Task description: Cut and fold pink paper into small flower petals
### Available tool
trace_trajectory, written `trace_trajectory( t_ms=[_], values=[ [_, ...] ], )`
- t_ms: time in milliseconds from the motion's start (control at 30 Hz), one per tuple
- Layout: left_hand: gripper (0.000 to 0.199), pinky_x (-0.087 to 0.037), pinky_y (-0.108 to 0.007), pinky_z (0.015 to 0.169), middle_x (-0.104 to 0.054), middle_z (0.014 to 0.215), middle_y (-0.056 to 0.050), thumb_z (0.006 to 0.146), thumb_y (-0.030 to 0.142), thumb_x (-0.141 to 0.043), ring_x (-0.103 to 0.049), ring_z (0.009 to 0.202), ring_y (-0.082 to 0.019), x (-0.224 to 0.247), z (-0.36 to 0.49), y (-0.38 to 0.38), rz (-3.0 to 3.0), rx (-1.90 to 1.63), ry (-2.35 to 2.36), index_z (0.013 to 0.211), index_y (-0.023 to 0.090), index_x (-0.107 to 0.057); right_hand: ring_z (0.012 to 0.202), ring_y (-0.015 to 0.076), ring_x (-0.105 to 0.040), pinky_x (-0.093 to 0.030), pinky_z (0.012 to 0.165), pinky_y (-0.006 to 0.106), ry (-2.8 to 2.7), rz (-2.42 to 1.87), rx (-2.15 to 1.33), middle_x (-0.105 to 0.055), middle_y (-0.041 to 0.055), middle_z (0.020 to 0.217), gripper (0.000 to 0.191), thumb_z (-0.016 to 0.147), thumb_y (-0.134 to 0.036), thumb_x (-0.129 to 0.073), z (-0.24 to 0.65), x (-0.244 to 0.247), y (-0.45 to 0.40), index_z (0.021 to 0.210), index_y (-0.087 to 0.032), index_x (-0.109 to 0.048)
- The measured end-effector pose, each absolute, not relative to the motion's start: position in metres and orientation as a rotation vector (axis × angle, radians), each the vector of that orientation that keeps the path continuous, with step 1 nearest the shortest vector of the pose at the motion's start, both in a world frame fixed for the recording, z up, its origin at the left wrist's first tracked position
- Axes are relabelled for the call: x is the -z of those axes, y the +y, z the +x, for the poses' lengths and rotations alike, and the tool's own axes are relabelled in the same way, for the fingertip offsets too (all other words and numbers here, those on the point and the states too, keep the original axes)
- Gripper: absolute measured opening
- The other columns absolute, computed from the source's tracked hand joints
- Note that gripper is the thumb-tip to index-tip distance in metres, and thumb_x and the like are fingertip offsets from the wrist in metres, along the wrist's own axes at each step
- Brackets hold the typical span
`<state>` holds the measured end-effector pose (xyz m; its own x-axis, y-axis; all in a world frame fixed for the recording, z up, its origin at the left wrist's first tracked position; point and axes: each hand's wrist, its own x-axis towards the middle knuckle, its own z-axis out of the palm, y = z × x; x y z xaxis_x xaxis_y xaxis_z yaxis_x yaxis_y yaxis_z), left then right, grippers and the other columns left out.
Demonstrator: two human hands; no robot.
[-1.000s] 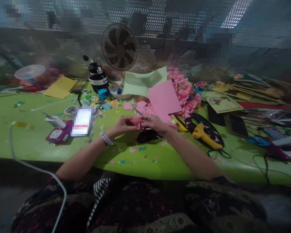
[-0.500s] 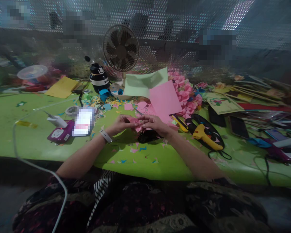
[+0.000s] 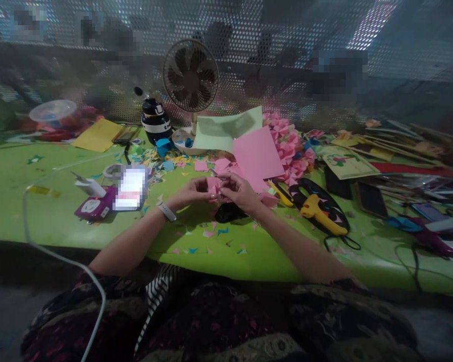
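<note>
A small piece of pink paper is between my two hands over the middle of the green table. My left hand, with a white band at the wrist, pinches it from the left side. From the right, my right hand has its fingers curled around the paper's other edge; the fingertips partly hide it. Just below the hands lies a black object, partly covered, its kind unclear. Behind them rest a pink sheet and a pale green sheet.
A yellow glue gun and a yellow-handled cutter lie to the right. Pink paper flowers are heaped behind. At left are a lit phone and a purple device. A fan and black jug stand farther back.
The pink paper has turned, showing a flatter face between my hands. My right fingers have curled in more, and the view has shifted slightly.
</note>
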<state>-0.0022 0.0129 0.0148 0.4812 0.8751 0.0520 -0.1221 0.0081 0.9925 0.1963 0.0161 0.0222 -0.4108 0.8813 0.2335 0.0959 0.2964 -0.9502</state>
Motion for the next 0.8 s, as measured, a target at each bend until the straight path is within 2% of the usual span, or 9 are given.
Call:
trace_trajectory(
  t_ms=[167, 367, 567, 800],
  values=[
    [0.039, -0.056, -0.029, 0.074, -0.067, 0.093, -0.005, 0.072, 0.033, -0.078, -0.066, 0.082, -0.015, -0.0147, 0.0025, 0.0106, 1.363, -1.045, 0.755, 0.101, 0.015, -0.059, 0.077, 0.0148, -0.061, -0.053, 0.073, 0.03, -1.824, -0.909, -1.01, -0.065, 0.0026, 0.087, 0.046, 0.077, -0.024, -0.062, 0.1937, -0.0197, 0.0145, 0.122, -0.017, -0.058],
    [0.04, -0.055, -0.023, 0.065, -0.061, 0.086, 0.0, 0.078, 0.022, -0.06, -0.063, 0.08, -0.013, -0.018, 0.0026, 0.0057, 1.432, -1.104, 0.863, 0.117, 0.019, -0.053, 0.077, 0.0166, -0.063, -0.056, 0.071, 0.031, -1.765, -0.942, -1.14, -0.064, 0.0016, 0.085, 0.055, 0.077, -0.028, -0.063, 0.1923, -0.0205, 0.0124, 0.13, -0.019, -0.051],
    [0.034, -0.054, -0.021, 0.058, -0.063, 0.096, -0.003, 0.079, 0.024, -0.055, -0.063, 0.083, -0.014, -0.0154, 0.0044, 0.0076, 1.51, -1.08, 0.88, 0.112, 0.018, -0.052, 0.077, 0.0165, -0.063, -0.056, 0.071, 0.032, -1.727, -0.95, -1.223, -0.064, 0.0011, 0.085, 0.057, 0.076, -0.03, -0.065, 0.1938, -0.0183, 0.0154, 0.13, -0.021, -0.05],
    [0.032, -0.053, -0.021, 0.059, -0.063, 0.094, -0.004, 0.08, 0.023, -0.054, -0.063, 0.083, -0.015, -0.0144, 0.0016, 0.0084, 1.594, -1.05, 0.885, 0.111, 0.017, -0.055, 0.076, 0.0165, -0.063, -0.057, 0.068, 0.031, -1.607, -0.945, -1.3, -0.063, 0.0007, 0.084, 0.054, 0.076, -0.037, -0.067, 0.1938, -0.0235, 0.0142, 0.124, -0.019, -0.05]
  ],
)
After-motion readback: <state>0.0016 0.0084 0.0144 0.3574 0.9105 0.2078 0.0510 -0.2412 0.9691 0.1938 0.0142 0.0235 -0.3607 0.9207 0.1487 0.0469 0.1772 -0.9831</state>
